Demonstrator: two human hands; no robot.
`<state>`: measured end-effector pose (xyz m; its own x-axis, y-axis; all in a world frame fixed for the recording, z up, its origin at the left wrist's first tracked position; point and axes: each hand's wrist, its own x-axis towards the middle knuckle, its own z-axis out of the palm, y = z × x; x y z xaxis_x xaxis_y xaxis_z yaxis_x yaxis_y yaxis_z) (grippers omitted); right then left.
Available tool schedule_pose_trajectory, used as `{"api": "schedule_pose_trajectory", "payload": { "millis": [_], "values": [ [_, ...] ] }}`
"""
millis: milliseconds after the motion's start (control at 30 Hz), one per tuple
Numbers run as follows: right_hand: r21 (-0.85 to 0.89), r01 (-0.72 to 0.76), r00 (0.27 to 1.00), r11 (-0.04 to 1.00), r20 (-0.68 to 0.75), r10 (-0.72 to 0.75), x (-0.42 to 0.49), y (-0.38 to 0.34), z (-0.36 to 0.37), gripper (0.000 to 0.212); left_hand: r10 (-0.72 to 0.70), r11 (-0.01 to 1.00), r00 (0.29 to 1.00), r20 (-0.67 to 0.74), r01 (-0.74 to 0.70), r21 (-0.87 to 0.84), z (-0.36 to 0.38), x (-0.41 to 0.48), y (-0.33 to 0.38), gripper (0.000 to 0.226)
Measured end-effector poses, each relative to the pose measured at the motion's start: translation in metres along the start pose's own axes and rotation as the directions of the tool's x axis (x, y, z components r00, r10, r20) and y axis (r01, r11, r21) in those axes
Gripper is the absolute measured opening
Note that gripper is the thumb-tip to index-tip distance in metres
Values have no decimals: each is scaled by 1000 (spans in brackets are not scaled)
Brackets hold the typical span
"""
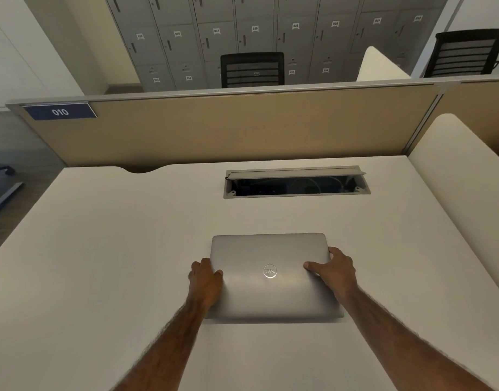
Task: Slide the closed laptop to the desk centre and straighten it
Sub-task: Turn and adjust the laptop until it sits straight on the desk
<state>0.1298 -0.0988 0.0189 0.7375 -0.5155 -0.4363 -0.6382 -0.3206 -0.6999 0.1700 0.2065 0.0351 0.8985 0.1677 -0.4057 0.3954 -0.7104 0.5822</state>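
The left hand (206, 280) clasps the left edge of the closed laptop (271, 277), thumb lying on the lid and fingers curled down beside the edge. The laptop lies flat on the white desk (101, 263), lid up, its round logo (270, 271) facing the camera. It sits near the middle of the desk width, well clear of the open cable tray (296, 183) at the rear. Its far edge runs close to parallel with the tray and with the partition panel (228, 128) behind the desk; any remaining skew appears slight.

Handling judgement: the laptop is a rigid metal-look slab, moderately heavy for its thickness, with a smooth lid that offers little grip from above. The two short side edges are the proper hold points, since opposed pressure there gives control of both translation and rotation. It likely slides with some resistance if rubber feet are fitted beneath; these are not visible. Avoid pressing hard on the lid centre, as the screen lies under it.

The right hand (334, 268) grips the right edge in mirror fashion, thumb on the lid and fingers wrapped around the side.
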Motion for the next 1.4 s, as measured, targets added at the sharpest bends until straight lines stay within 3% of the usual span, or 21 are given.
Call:
{"api": "schedule_pose_trajectory", "payload": {
  "millis": [133,267,533,633,867,967,1133,1233,1400],
  "values": [
    [-1,13,1000,1000,-15,-13,-1,-1,0,101,2,1000,1000,4,-2,8,1,-3,1,38],
    [-1,6,1000,1000,-17,-6,-2,2,-1,90,7,1000,1000,29,-7,26,1,-4,1,39],
    [-51,13,1000,999,-13,-13,-7,0,-3,88,29,998,1000,-3,-29,48,8,-4,-4,35],
    [-82,30,999,996,-21,-32,-14,2,-2,84,57,995,997,-48,-53,88,18,-13,-5,50],
    [-207,157,974,966,-131,-187,-32,18,14,77,315,925,929,-194,-256,280,43,-34,-31,65],
    [-412,237,926,880,-179,-333,-39,28,23,64,329,921,930,-166,-277,274,44,-35,-37,69],
    [-644,285,851,710,-171,-496,-52,44,36,62,430,834,887,-166,-320,450,48,-27,-43,76],
    [-709,336,795,621,-140,-590,-56,49,42,62,530,763,840,-115,-414,496,51,-28,-40,72],
    [-702,529,718,477,71,-692,-66,55,55,69,619,686,786,5,-543,483,76,-44,-31,71]
  ]
}}
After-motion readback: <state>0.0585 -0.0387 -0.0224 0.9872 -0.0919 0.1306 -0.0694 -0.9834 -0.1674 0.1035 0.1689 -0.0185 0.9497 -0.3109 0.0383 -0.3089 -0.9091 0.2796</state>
